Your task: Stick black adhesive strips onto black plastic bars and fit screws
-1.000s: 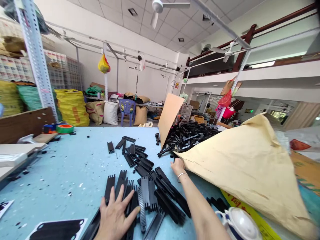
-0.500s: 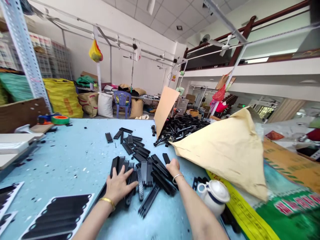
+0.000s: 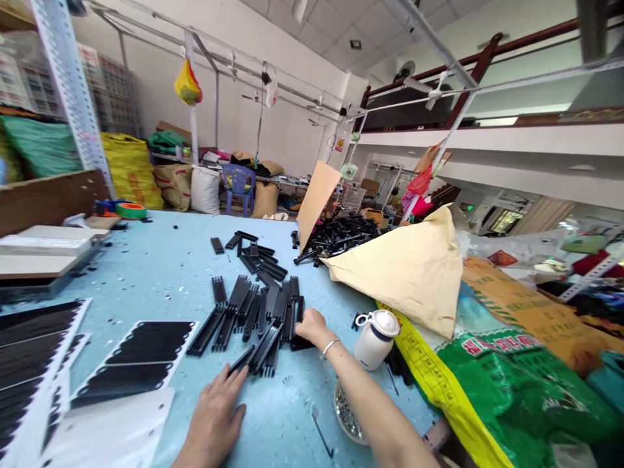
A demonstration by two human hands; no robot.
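Note:
Many black slotted plastic strips (image 3: pixel 248 302) lie in a loose cluster on the blue table (image 3: pixel 195 260). At the cluster's near edge, my left hand (image 3: pixel 218 406) rests with fingers spread, its fingertips by one strip. My right hand (image 3: pixel 312 327), wearing a bracelet, is curled at the cluster's right side against black strips; its fingers are partly hidden, so its hold is unclear. Beyond them, a smaller scatter of strips (image 3: pixel 268 266) lies toward a big heap of black parts (image 3: pixel 348 234).
A white lidded mug (image 3: pixel 375 341) stands right of my right hand, and a bowl of small metal pieces (image 3: pixel 347 413) sits under my forearm. Sheets with black strips (image 3: pixel 146 344) lie at left. Brown paper (image 3: pixel 404 260) and a green sack (image 3: pixel 511 383) cover the right side.
My left hand has moved back toward me, off the strips. My right hand has shifted left and slightly nearer, and the strips lie more tightly grouped. The view has shifted, showing the bowl.

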